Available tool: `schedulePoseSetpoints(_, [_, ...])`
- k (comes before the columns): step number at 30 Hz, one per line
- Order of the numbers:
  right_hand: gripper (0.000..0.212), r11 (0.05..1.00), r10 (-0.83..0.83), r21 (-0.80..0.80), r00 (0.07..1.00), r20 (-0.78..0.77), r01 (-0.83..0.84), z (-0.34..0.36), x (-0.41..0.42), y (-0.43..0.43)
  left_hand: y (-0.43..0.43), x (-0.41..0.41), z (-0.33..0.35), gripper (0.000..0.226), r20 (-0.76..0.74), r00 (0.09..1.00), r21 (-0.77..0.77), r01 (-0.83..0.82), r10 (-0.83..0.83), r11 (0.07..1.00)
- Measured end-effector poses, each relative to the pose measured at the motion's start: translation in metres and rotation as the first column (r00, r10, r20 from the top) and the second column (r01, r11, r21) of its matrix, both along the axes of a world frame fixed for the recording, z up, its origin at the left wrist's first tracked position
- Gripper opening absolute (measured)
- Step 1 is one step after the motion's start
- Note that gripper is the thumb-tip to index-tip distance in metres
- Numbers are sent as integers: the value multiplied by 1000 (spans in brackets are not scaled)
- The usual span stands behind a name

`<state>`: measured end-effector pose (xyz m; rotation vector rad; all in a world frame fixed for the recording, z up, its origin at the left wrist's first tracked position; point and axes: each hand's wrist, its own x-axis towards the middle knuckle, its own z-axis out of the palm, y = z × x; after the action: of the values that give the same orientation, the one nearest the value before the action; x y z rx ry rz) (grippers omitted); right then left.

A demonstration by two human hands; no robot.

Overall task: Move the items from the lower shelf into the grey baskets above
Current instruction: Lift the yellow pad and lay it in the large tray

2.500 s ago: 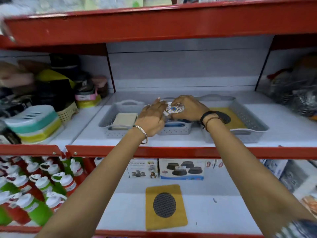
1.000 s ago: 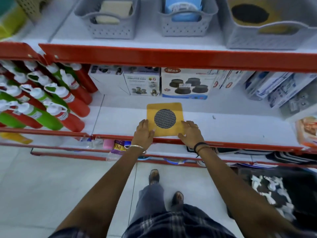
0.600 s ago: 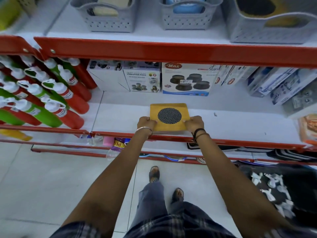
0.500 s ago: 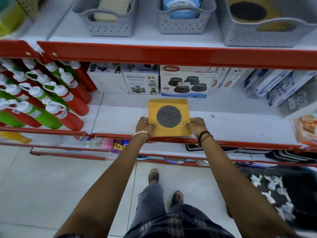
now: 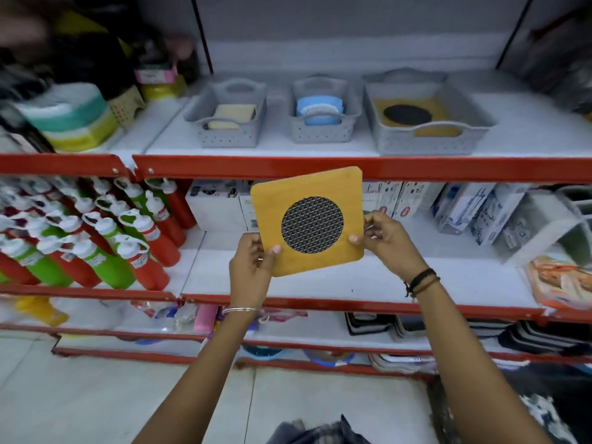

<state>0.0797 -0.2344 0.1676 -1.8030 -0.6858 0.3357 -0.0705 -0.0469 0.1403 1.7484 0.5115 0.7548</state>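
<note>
A square yellow mat with a round black mesh centre (image 5: 309,221) is held up in front of the red shelf edge, clear of the lower shelf. My left hand (image 5: 251,267) pinches its lower left corner and my right hand (image 5: 386,240) grips its right edge. Above stand three grey baskets: the left basket (image 5: 227,136) holds beige pads, the middle basket (image 5: 322,133) holds blue round items, and the large right basket (image 5: 426,141) holds a matching yellow mat.
Red and green bottles (image 5: 105,238) lie packed on the lower shelf at left. White product boxes (image 5: 461,206) line the back of the lower shelf (image 5: 400,283). Stacked soap cases (image 5: 69,118) sit at upper left. Red shelf rails (image 5: 288,166) run across.
Both hands took the yellow mat by its edges and lifted it off the lower shelf to the height of the upper shelf's rail. The view tilted up.
</note>
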Motion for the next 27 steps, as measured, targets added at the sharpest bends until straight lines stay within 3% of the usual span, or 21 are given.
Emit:
schedulePoseSetpoints(6, [21,976,-90,210,990,110,65,83,21,-4,15,32,90,9,129,987,116,84,-98,990])
schedulePoseSetpoints(11, [26,897,-305,361,948,93,253,122,57,-11,6,93,159,13,102,974,208,177,-201,962])
schedulePoseSetpoints(14, [26,840,-459,380,881,117,387,138,88,-22,-10,139,186,27,82,951,172,280,-297,944])
schedulePoseSetpoints(17, [15,774,-620,316,759,200,549,148,126,-38,-27,192,198,47,-55,970,259,244,-238,934])
schedulePoseSetpoints(20, [20,732,-674,200,651,349,651,153,162,-52,-47,226,205,29,-175,947,323,314,-269,893])
schedulePoseSetpoints(22, [24,752,-642,149,663,386,642,152,181,-58,-57,241,200,22,-218,938,370,334,-268,867])
schedulePoseSetpoints(24, [33,780,-596,107,681,425,616,146,196,-62,-61,248,193,33,-254,921,443,381,-294,812])
schedulePoseSetpoints(27, [44,809,-418,-114,702,577,576,135,211,-64,-59,254,181,50,-476,822,574,560,-314,597])
